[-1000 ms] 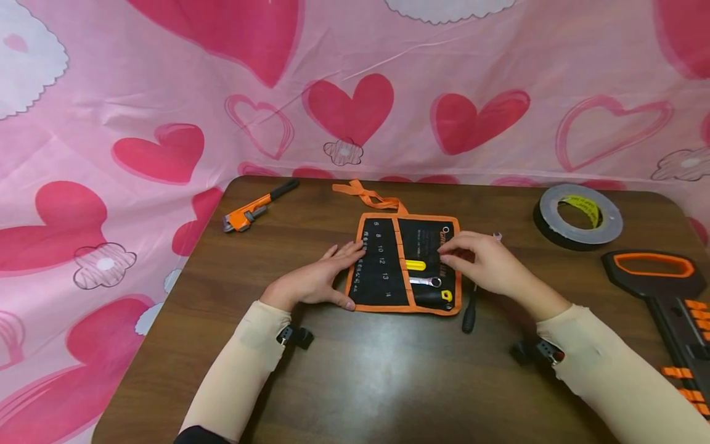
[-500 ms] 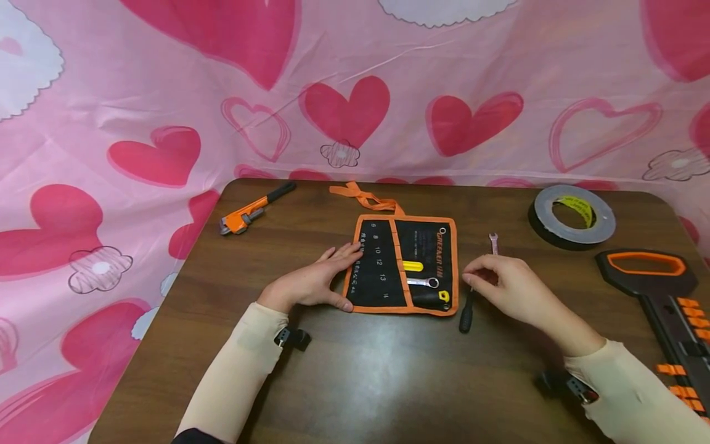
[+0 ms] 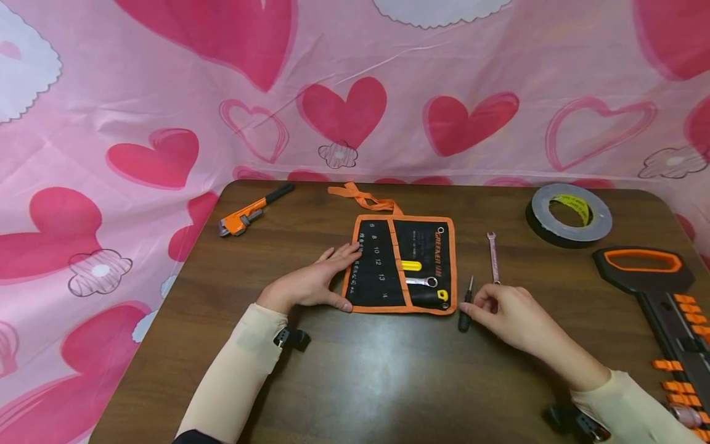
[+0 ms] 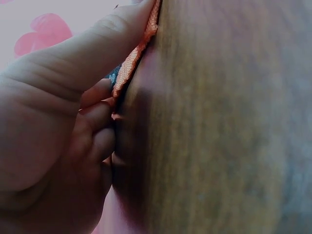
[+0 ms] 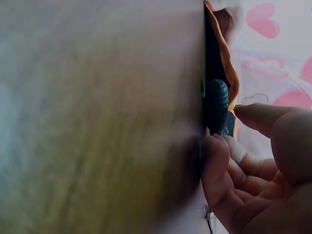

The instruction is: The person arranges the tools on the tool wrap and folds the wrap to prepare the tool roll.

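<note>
My left hand (image 3: 313,280) lies with straight fingers on the left edge of a black tool pouch (image 3: 388,243) with orange trim. Its thumb (image 4: 97,46) rests along the pouch's edge in the left wrist view. Partly tucked in the pouch's pockets are a yellow-handled tool (image 3: 411,266), a ring-ended wrench (image 3: 428,282) and a black-and-yellow handle (image 3: 442,296). My right hand (image 3: 513,317) is at a small black-handled screwdriver (image 3: 463,320) beside the pouch. In the right wrist view its fingertips are at the screwdriver's handle (image 5: 217,105), while the thumb stands apart.
A small open-ended wrench (image 3: 493,256) lies just beyond my right hand. An orange pipe wrench (image 3: 244,216) is at the far left. A tape roll (image 3: 571,234) and a black-and-orange tool rack (image 3: 665,302) stand on the right. An orange tie strap (image 3: 363,198) trails behind the pouch.
My right hand has moved from over the pouch's right side, rightward and toward me, to the screwdriver, uncovering the small wrench. My left hand has stayed on the pouch.
</note>
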Tool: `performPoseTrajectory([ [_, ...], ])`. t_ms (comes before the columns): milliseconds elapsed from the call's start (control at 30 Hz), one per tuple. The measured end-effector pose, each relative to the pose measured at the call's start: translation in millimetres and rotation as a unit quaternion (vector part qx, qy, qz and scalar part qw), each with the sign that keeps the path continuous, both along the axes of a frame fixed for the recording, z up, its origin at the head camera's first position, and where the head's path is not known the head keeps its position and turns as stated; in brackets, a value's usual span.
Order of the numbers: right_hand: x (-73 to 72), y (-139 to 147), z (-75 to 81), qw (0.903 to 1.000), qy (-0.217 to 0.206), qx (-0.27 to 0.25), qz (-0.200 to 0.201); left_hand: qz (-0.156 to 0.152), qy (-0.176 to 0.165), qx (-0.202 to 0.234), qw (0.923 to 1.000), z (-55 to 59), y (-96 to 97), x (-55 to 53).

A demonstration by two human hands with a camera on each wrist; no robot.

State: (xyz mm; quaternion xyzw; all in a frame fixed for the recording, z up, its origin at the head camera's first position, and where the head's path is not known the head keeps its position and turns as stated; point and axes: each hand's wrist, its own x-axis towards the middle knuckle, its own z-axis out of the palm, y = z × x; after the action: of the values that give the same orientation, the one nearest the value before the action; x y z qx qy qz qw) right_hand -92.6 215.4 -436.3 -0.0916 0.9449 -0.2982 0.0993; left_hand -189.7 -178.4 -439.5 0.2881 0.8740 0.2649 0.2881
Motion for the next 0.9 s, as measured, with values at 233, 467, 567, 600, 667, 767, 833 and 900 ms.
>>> performPoseTrajectory([
  [233, 0.9, 1, -15.3, 0.9999, -0.007, -0.001, -0.011, 0.0, 0.003, 0.006, 1.0, -0.2, -0.8, -0.5],
  [467, 0.6, -2, -13.3, 0.9985, -0.042, 0.01, -0.034, 0.0, 0.003, 0.003, 1.0, 1.4, -0.9, 0.7],
  [567, 3.9, -5, -5.0, 0.9967, -0.07, -0.008, -0.04, 0.0, 0.004, 0.001, 1.0, 1.7, -0.7, 0.8],
  [600, 4.9, -5, -2.7, 0.9956, -0.081, -0.012, -0.045, -0.001, 0.004, 0.001, 1.0, 1.7, -0.6, 0.7],
  [667, 6.7, -6, 0.4, 0.9933, -0.1, -0.02, -0.054, -0.001, 0.003, -0.001, 1.0, 1.7, -0.3, 0.5],
  [767, 8.8, -6, 2.1, 0.9918, -0.108, -0.027, -0.063, 0.002, 0.001, -0.003, 1.0, 1.9, 0.0, 0.4],
  [833, 9.5, -4, 1.3, 0.9913, -0.109, -0.035, -0.066, 0.003, 0.0, -0.005, 1.0, 1.9, 0.0, 0.4],
  [900, 10.2, -2, 0.7, 0.9899, -0.113, -0.045, -0.073, 0.003, 0.0, -0.006, 1.0, 1.8, -0.1, 0.4],
])
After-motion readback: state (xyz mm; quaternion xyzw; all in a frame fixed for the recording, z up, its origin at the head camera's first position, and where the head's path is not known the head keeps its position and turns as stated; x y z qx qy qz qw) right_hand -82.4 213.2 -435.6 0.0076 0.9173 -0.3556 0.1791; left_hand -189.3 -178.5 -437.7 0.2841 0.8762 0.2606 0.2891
